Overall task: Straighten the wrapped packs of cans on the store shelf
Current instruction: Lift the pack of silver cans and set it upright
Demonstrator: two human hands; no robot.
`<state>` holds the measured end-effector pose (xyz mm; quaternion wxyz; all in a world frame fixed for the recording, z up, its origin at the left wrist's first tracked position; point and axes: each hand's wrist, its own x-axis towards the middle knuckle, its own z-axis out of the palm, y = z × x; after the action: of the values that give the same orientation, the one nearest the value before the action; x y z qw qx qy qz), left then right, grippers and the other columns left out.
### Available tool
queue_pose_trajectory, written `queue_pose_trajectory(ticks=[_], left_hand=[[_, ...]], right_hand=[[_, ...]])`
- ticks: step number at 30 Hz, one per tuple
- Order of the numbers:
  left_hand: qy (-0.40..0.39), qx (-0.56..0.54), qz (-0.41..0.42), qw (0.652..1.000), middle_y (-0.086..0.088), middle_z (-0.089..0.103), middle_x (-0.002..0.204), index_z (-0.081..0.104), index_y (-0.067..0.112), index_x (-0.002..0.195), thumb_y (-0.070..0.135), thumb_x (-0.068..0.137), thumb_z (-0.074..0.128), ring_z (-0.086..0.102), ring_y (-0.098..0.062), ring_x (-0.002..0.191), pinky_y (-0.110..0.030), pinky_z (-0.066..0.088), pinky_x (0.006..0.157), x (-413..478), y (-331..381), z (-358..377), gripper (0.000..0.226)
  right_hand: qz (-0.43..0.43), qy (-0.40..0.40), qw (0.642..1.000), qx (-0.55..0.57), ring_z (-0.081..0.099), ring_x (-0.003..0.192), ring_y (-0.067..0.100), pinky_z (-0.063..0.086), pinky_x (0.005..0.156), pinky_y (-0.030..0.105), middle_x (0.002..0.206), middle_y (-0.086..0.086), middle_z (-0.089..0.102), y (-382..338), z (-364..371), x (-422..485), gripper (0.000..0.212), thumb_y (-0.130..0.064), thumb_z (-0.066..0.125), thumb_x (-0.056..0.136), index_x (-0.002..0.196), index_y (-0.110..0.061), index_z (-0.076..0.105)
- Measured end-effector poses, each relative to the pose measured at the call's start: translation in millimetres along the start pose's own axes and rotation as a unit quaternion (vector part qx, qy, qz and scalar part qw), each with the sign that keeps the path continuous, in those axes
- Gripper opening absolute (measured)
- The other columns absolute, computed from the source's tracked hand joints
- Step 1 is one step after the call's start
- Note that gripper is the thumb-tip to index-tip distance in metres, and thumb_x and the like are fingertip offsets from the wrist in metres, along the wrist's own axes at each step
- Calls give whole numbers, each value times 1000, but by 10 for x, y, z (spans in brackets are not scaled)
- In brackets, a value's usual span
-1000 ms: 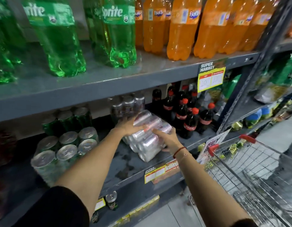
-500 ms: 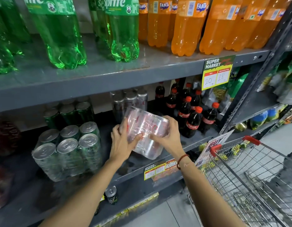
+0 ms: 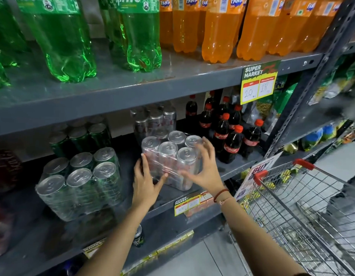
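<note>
A shrink-wrapped pack of silver cans (image 3: 170, 154) stands upright near the front of the grey middle shelf (image 3: 164, 205). My left hand (image 3: 146, 182) presses against its lower left side, thumb on the front. My right hand (image 3: 202, 166) clasps its right side, fingers spread over the top right can. A second silver pack (image 3: 154, 120) stands right behind it. To the left, a wrapped pack of green cans (image 3: 79, 182) sits at an angle near the shelf front, with another green pack (image 3: 81, 134) behind it.
Small cola bottles (image 3: 230, 140) stand close to the right of the silver pack. Large Sprite (image 3: 67, 46) and Fanta (image 3: 218, 30) bottles fill the shelf above. A wire shopping cart (image 3: 304, 206) is at my right. A single can (image 3: 138, 236) lies on the lower shelf.
The silver pack, lying tilted on its side in my hands a second ago, has been turned upright and set down on the shelf. Both hands stayed on it.
</note>
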<state>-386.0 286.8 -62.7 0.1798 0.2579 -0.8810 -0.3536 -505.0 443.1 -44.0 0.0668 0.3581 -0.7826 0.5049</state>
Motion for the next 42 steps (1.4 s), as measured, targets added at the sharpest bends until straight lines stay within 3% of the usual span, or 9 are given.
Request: queue_pose_trajectory(ticks=[5,9,15,18,22,27,32,36,42], left_hand=[[29,-94,-4,995,-12,-16,157,-12,22,148,46,70,74,0,-30,146,-44,17,115,-250,550,159,119],[16,-134,-35,990,-19,-27,153,-29,27,141,49,55,83,-14,-34,144,-53,18,114,-143,834,341,143],[-21,-107,3,994,-22,2,157,7,37,146,43,50,87,11,-36,144,-49,28,111,171,639,170,125],[-95,-100,70,988,-6,37,148,29,33,142,36,41,89,44,-20,129,-25,37,104,451,439,-93,117],[-215,16,138,967,0,50,141,31,30,143,14,50,91,47,-10,124,-7,30,93,830,276,-512,112],[-172,81,126,974,-14,46,142,25,16,146,12,51,90,44,-26,131,-15,26,101,911,200,-735,115],[-77,-82,-10,994,-18,20,154,4,35,147,43,35,91,21,-30,143,-39,23,116,319,247,-426,142],[-51,-108,-50,992,-15,-12,158,-18,31,145,38,49,90,-4,-29,146,-46,14,115,143,436,-124,145],[-22,-85,-13,996,-10,37,147,13,29,145,28,52,89,42,-31,130,-45,36,107,375,288,-167,120]], right_hand=[[155,-52,976,146,42,129,4,37,102,19,141,-4,43,-72,-185,378,73,-58,61,76,140,-33,36],[144,-106,974,136,58,101,-8,46,85,12,111,-19,58,-72,-205,454,46,-26,69,84,127,-23,52],[145,-24,985,87,54,118,7,43,104,29,126,-6,58,-100,-113,131,66,-60,66,73,131,-31,50],[165,60,984,37,57,110,17,45,98,36,118,1,56,-296,49,-78,72,-70,52,73,136,-34,44],[190,100,977,3,57,108,25,47,94,37,128,4,42,-671,485,-335,72,-71,31,80,145,-38,27],[141,59,987,-41,56,110,30,47,92,42,135,3,41,-770,687,-369,65,-69,28,83,143,-43,26],[100,113,989,10,46,125,25,40,102,34,136,9,39,-403,218,41,71,-58,53,81,141,-24,37],[121,-109,986,26,20,143,21,31,112,34,155,8,14,-167,-117,523,97,-42,82,65,144,-39,26],[113,-144,980,-76,31,137,31,34,113,44,144,13,28,61,-115,632,105,-39,89,53,143,-29,36]])
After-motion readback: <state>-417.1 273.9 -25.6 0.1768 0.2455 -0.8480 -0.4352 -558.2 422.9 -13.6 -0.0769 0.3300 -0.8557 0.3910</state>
